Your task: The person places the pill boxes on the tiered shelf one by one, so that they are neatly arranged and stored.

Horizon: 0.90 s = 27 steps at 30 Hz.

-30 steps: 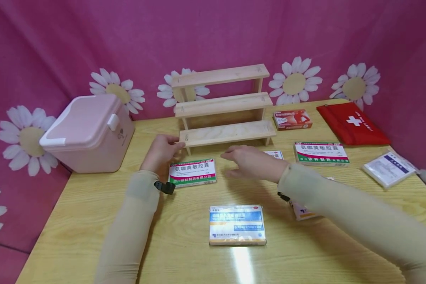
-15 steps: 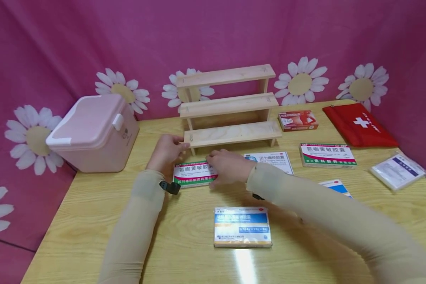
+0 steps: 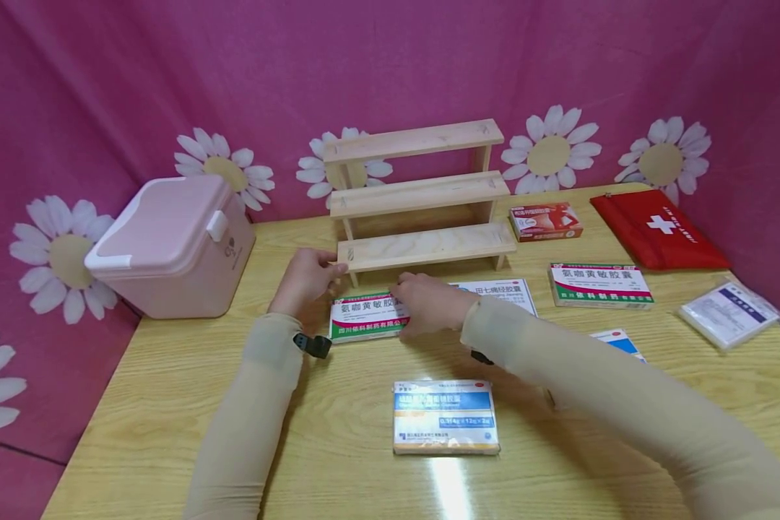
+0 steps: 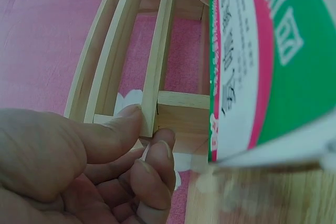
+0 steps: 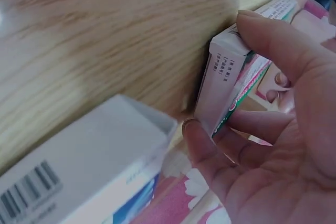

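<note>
Box [image 3: 367, 318] shifted rightward in front of the rack [image 3: 425, 245].
Within the last second, I see the right hand [image 3: 434, 305] has come leftward along the rack and now grips the box's right end.

A pink case [image 3: 171, 249] and red pouch [image 3: 659, 235] sit before a seemingly cloth backdrop [image 3: 266, 72].

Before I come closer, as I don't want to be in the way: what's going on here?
Someone's left hand pinches the left end of the lowest step of a wooden shelf. Their right hand grips the right end of a green-and-white medicine box just in front of it; whether that is lifted, I can't tell. A blue-and-white box lies nearer the camera, with a pink case to the left and a red pouch to the right.
</note>
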{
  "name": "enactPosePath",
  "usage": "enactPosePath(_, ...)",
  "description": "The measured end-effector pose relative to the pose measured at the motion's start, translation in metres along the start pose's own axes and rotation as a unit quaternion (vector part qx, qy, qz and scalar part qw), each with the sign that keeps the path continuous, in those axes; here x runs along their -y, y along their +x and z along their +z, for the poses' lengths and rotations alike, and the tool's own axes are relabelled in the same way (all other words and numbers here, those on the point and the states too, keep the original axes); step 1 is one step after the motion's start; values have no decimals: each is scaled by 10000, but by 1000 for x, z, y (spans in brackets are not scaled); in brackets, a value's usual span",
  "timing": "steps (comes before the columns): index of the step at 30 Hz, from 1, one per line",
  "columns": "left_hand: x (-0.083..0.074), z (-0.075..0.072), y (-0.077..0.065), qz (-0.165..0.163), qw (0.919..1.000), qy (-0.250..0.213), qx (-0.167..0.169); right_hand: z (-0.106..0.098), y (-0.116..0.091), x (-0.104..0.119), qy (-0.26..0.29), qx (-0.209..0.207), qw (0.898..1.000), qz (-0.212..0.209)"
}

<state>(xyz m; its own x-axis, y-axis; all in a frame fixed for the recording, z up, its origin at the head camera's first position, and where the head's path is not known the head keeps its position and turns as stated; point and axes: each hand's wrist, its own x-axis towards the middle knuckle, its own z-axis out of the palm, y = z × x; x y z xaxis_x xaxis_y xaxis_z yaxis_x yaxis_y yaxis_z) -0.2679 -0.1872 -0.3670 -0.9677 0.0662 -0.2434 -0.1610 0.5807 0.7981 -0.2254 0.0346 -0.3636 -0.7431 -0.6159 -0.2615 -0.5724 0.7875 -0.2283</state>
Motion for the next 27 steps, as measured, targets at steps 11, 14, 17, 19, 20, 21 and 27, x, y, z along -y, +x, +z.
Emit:
enactPosePath(11, -1, 1, 2, -46, 10000, -14, -31, -19, -26, -14, 126, -416, 9991, 12)
enactPosePath(14, -1, 1, 2, -12, 10000, -30, -34, -23, -34, -19, 202, -417, 9988, 174)
enactPosePath(17, -1, 1, 1, 63, 10000, -44, -38, -25, -42, -26, 307, -456, 9980, 328)
enactPosePath(19, 1, 0, 1, 85, 9999, -51, -26, -26, -47, -31, 366, -481, 9972, 433)
enactPosePath(20, 2, 0, 2, 83, 9999, -67, -18, -26, -50, -33, 388, -505, 9969, 458)
enactPosePath(21, 3, 0, 2, 82, 9999, -93, -13, -26, -53, -35, 418, -534, 9966, 471)
enactPosePath(27, 12, 1, 9, 15, 9985, -537, 69, -28, -72, -50, 650, -826, 9942, 247)
